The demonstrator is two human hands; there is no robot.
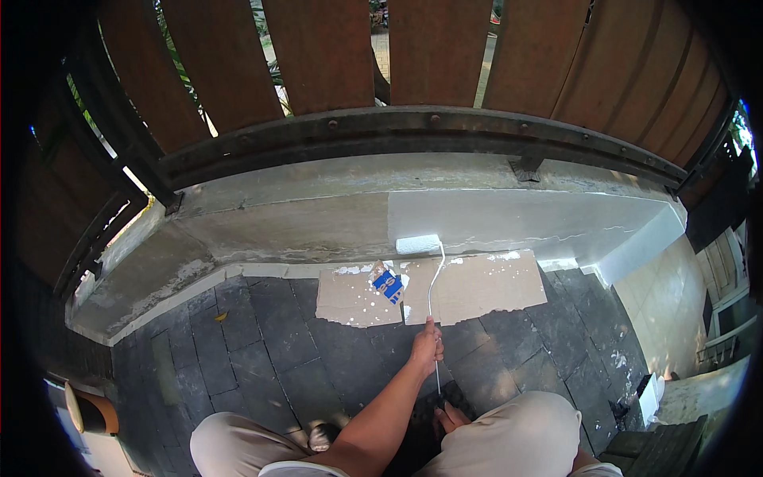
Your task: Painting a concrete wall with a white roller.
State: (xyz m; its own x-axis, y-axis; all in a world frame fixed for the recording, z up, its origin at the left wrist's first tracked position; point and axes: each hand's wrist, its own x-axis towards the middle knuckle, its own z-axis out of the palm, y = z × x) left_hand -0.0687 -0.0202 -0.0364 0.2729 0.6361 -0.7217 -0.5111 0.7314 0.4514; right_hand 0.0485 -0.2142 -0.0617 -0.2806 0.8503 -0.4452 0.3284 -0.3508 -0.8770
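My left hand (pixel 426 350) grips the thin metal rod of a paint roller (pixel 439 268) about midway along it. The white roller sleeve (pixel 417 244) is at the lower part of the low wall (pixel 298 229), just above the cardboard. My right hand (pixel 451 416), partly hidden by my right knee, is closed around the rod's lower end. Smooth pale grey paint covers the right part of the wall (pixel 506 217); the left part is bare, stained and mottled. Torn cardboard pieces (pixel 489 286), spotted with white paint, lie along the wall's foot.
Dark stone floor tiles (pixel 268 358) spread around my knees. A brown slatted fence (pixel 322 53) with a metal rail (pixel 381 128) rises above the wall. White paint stains a container (pixel 650 396) at lower right. A yellow leaf (pixel 221 316) lies on the left.
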